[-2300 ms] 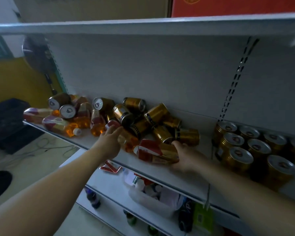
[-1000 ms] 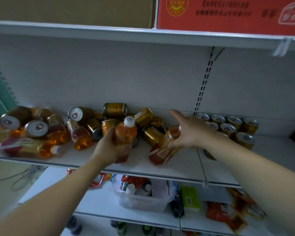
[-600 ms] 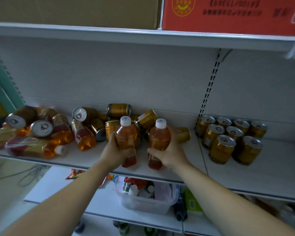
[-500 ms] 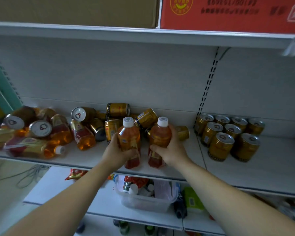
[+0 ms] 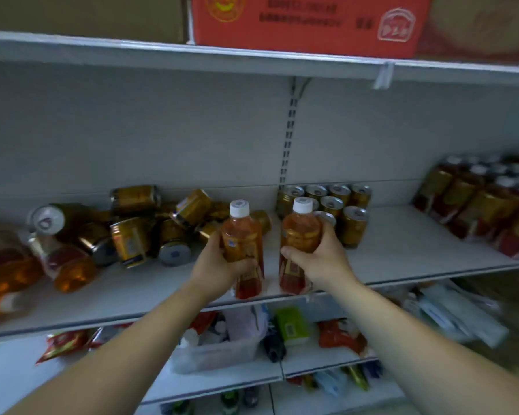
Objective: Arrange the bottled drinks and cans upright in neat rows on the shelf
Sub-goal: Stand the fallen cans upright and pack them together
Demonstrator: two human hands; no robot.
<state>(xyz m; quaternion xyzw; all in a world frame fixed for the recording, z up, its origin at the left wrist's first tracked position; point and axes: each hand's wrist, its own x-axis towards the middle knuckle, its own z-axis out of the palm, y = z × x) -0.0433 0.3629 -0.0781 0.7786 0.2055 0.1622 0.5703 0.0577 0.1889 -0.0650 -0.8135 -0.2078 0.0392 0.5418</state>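
Amber bottle (image 5: pixel 242 232) in left grip (image 5: pixel 219 265), second bottle (image 5: pixel 300 232) in right grip (image 5: pixel 325 260)

My two bottles (image 5: pixel 242 235): amber liquid, white caps, red-gold labels. Cans (image 5: pixel 354 224): gold, silver tops. Shelf (image 5: pixel 402 247): pale grey. Box (image 5: pixel 309 22) above: red.

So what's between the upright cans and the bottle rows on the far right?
Nothing: the head view shows bare shelf between the upright cans and the bottle rows.

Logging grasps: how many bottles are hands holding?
2. Left bottle in the left hand, right bottle in the right hand, both upright near the shelf front. No others held.
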